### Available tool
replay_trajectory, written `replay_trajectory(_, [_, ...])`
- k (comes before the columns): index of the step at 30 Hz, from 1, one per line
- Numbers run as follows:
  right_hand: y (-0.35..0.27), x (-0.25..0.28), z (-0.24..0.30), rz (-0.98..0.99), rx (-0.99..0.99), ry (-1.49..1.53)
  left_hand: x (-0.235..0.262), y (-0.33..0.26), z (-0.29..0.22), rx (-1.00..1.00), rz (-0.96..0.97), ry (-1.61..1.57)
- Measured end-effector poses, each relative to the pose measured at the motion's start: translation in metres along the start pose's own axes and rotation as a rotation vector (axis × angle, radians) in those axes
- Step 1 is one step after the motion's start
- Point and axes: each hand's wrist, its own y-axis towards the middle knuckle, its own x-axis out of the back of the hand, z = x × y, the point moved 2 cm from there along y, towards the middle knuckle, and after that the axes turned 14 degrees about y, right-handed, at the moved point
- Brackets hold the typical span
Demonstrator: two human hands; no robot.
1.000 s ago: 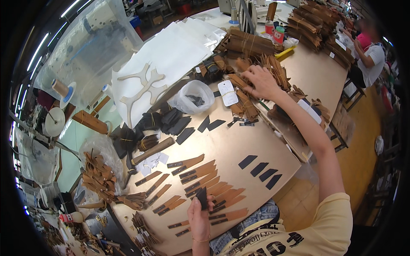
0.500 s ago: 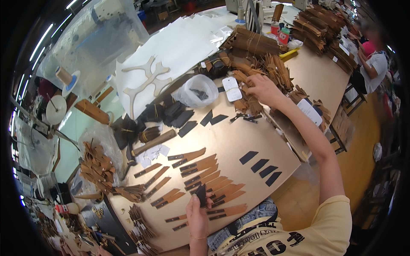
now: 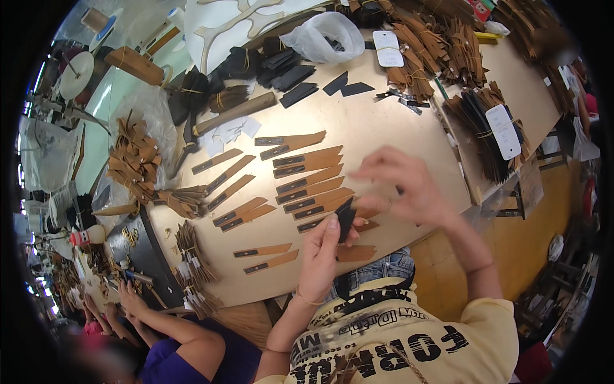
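Near the table's front edge, my left hand (image 3: 325, 246) is closed on a small stack of black strips (image 3: 346, 219) with slanted ends, held between thumb and fingers. My right hand (image 3: 406, 185) hovers just right of the stack, smeared by motion; whether its fingers hold anything cannot be made out. Beneath and beside the hands, brown strips (image 3: 318, 173) with black patches at one end lie in slanting rows, some hidden by my left hand. Farther left are more such strips (image 3: 230, 182). Loose black pieces (image 3: 348, 86) lie toward the back.
A hammer (image 3: 233, 115) lies on white scraps (image 3: 227, 136). Behind it stand black bundles (image 3: 240, 64) and a clear plastic bag (image 3: 326, 35). Tagged brown bundles (image 3: 441, 54) and a black bundle (image 3: 480, 134) sit at right. A co-worker's arm (image 3: 169, 326) reaches in at lower left.
My right hand has come back from the brown bundles at the far right to beside my left hand. My left hand still holds the black strips. The view has tilted down.
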Motion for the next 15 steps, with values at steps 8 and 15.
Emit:
replay_trajectory(8, [-0.038,-0.024,0.014,-0.175,-0.028,-0.107,-0.009,0.007,-0.001,0.033,0.052,0.059])
replay_trajectory(15, [-0.051,-0.027,0.005,-0.139,-0.173,-0.03,-0.009,0.008,0.014,0.13,0.023,0.063])
